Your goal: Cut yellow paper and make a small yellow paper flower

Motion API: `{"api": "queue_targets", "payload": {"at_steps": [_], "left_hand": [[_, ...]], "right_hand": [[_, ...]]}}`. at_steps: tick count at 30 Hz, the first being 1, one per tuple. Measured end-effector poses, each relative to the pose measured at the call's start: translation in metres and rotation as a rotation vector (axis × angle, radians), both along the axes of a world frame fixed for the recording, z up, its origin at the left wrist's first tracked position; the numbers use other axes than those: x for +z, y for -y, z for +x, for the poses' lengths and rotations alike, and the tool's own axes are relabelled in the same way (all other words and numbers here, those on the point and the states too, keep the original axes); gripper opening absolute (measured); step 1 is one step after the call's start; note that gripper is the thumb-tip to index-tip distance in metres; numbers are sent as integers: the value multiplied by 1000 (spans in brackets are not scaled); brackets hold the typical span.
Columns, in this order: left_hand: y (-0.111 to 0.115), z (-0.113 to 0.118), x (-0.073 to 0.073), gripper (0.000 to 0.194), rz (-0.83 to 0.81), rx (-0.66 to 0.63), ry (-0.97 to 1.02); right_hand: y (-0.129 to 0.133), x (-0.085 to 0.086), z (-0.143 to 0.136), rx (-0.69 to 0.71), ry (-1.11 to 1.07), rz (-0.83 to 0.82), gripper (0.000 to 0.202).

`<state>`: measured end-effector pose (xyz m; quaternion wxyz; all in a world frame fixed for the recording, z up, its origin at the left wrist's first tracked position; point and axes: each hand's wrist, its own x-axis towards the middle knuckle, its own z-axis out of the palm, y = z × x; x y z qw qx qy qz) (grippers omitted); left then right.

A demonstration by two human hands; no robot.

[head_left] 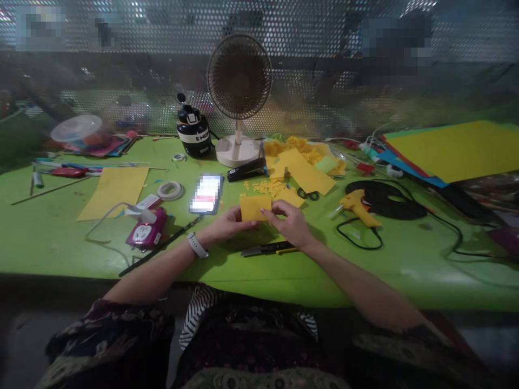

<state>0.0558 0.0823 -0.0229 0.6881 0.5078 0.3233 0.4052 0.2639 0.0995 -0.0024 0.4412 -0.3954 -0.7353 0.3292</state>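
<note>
A small yellow paper piece is held up between my two hands over the green table. My left hand pinches its left and lower edge, thumb along the bottom. At its right edge, my right hand grips it with thumb and fingertips. Behind it lie small yellow scraps and black-handled scissors, partly covered by yellow paper. Just below my hands rests a black cutter knife. A black stapler lies behind the paper.
A phone, tape roll and purple power socket lie left. A fan and black bottle stand behind. At right are a yellow glue gun with its cable and coloured sheets.
</note>
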Motion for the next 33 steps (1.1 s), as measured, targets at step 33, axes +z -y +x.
{"api": "queue_targets", "payload": {"at_steps": [33], "left_hand": [[0,-2,-3,44,-7,9,-73]], "right_hand": [[1,5,-1,30,25,-35,47]]}}
